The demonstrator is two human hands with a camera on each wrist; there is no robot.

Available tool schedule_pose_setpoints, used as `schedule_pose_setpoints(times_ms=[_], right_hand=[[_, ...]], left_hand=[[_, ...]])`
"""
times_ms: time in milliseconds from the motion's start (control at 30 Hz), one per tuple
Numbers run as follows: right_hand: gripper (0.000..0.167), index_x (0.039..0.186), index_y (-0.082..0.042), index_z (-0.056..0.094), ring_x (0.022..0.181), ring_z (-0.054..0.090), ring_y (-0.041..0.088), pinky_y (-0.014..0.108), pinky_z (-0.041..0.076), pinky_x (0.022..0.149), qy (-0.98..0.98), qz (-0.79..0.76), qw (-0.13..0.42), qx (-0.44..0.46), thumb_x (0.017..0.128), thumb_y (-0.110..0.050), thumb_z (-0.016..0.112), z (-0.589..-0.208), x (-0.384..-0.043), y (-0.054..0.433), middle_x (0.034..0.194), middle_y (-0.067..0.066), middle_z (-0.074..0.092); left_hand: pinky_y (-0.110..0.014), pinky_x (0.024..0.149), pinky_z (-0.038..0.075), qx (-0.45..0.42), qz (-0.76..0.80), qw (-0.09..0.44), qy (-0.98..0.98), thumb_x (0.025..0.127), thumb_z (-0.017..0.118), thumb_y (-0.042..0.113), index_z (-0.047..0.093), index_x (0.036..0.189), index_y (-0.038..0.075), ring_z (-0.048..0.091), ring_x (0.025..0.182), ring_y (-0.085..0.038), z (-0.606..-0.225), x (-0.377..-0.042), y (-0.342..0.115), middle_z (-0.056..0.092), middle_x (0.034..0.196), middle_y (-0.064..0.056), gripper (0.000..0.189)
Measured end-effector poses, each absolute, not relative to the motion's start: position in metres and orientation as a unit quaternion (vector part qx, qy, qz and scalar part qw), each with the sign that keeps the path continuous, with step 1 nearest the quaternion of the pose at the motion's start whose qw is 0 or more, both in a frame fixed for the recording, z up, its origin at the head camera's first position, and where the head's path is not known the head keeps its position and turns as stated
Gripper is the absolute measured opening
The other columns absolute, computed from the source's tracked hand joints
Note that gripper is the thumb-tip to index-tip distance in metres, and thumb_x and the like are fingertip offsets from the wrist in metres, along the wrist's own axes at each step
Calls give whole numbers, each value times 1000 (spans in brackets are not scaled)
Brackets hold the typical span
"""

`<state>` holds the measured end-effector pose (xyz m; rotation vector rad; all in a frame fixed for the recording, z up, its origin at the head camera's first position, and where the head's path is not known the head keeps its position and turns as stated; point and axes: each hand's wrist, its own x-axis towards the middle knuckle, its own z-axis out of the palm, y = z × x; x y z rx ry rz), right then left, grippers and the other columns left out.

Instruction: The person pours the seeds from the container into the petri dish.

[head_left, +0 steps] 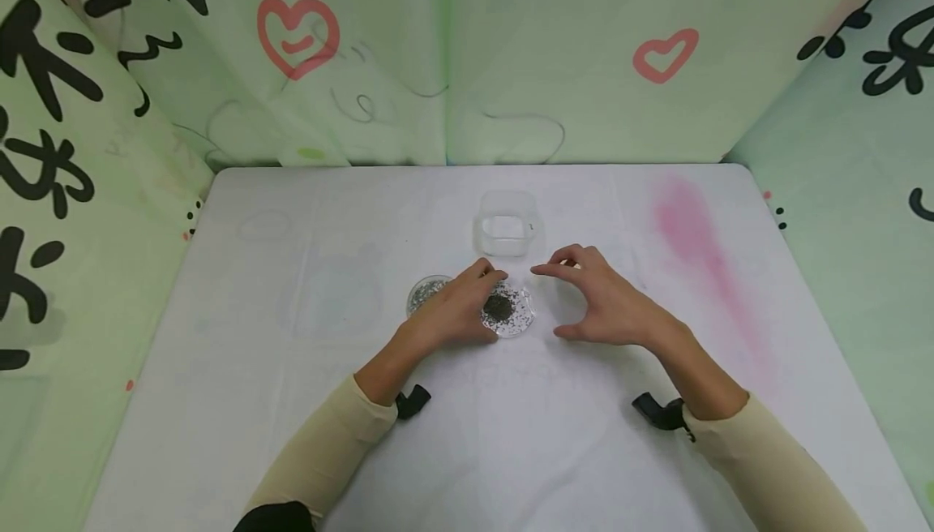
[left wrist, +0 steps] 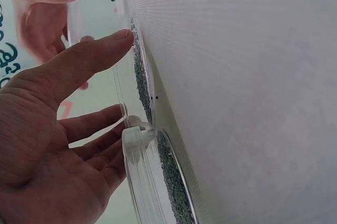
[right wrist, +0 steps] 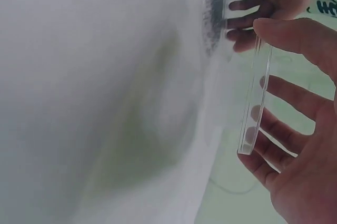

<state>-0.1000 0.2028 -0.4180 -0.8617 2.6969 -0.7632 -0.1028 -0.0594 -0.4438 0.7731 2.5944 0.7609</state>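
My right hand (head_left: pixel 616 301) pinches a clear round petri dish lid (right wrist: pixel 255 103) between thumb and fingertips, tilted on edge above the table. The lid barely shows in the head view. To its left, my left hand (head_left: pixel 463 305) spans an uncovered petri dish (head_left: pixel 516 317), thumb at the near rim and fingers at the far rim. Dark granules (head_left: pixel 499 307) are heaped in its middle, with specks scattered around them. Partly hidden behind the left hand is a second petri dish (head_left: pixel 426 290) with grey-green granules, right beside the first.
Behind the dishes stands a clear plastic tub (head_left: pixel 507 225). A white cloth (head_left: pixel 292 402) with a pink stain at the right covers the table. Green printed curtains (head_left: pixel 525 53) enclose the back and both sides.
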Motion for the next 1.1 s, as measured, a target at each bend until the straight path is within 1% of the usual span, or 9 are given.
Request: schedule_pose_setpoints(times_ms=[200, 300, 400, 567, 733, 967, 1100], right_hand=[[81, 147, -19, 59, 131, 40, 27, 50, 45, 102, 904, -280, 116, -303, 73, -16, 90, -416, -96, 184, 139, 5, 47], [83, 148, -21, 58, 131, 40, 26, 49, 46, 102, 899, -286, 119, -309, 73, -18, 91, -421, -94, 176, 140, 4, 47], [83, 149, -21, 58, 132, 41, 26, 50, 46, 103, 896, -292, 118, -313, 73, -19, 91, -424, -94, 169, 140, 4, 48], [84, 148, -18, 58, 130, 42, 27, 50, 45, 105, 891, -303, 100, -322, 72, -19, 92, -428, -95, 164, 141, 5, 49], [82, 144, -13, 56, 131, 42, 26, 49, 45, 105, 885, -315, 88, -332, 71, -18, 93, -433, -95, 161, 142, 3, 50], [75, 135, -7, 57, 128, 45, 26, 48, 45, 105, 878, -311, 68, -357, 69, -16, 93, -436, -98, 153, 138, 4, 53], [75, 133, -7, 57, 127, 46, 26, 48, 46, 103, 880, -306, 61, -358, 68, -15, 94, -437, -98, 150, 138, 5, 52]], left_hand=[[-32, 101, 51, 279, 273, 160, 907, 78, 91, 16, 50, 151, 5, 57, 113, -19, -446, -103, -61, 50, 131, -7, 85], [-32, 99, 52, 290, 270, 153, 905, 77, 91, 17, 52, 149, 5, 58, 110, -18, -447, -104, -61, 51, 129, -6, 83], [-32, 99, 52, 296, 267, 149, 905, 76, 93, 19, 54, 146, 3, 59, 110, -18, -449, -104, -62, 52, 129, -7, 82], [-32, 100, 53, 298, 265, 143, 906, 75, 94, 21, 53, 145, 1, 60, 112, -19, -449, -104, -63, 53, 130, -9, 83], [-33, 100, 53, 298, 262, 141, 907, 76, 93, 21, 51, 148, 2, 62, 113, -20, -447, -103, -64, 54, 132, -9, 85], [-34, 97, 54, 298, 265, 141, 906, 78, 92, 19, 45, 153, 4, 60, 107, -20, -445, -101, -65, 53, 131, -10, 89], [-35, 98, 53, 300, 267, 136, 906, 77, 92, 19, 39, 156, 2, 60, 108, -22, -445, -100, -65, 53, 132, -11, 96]])
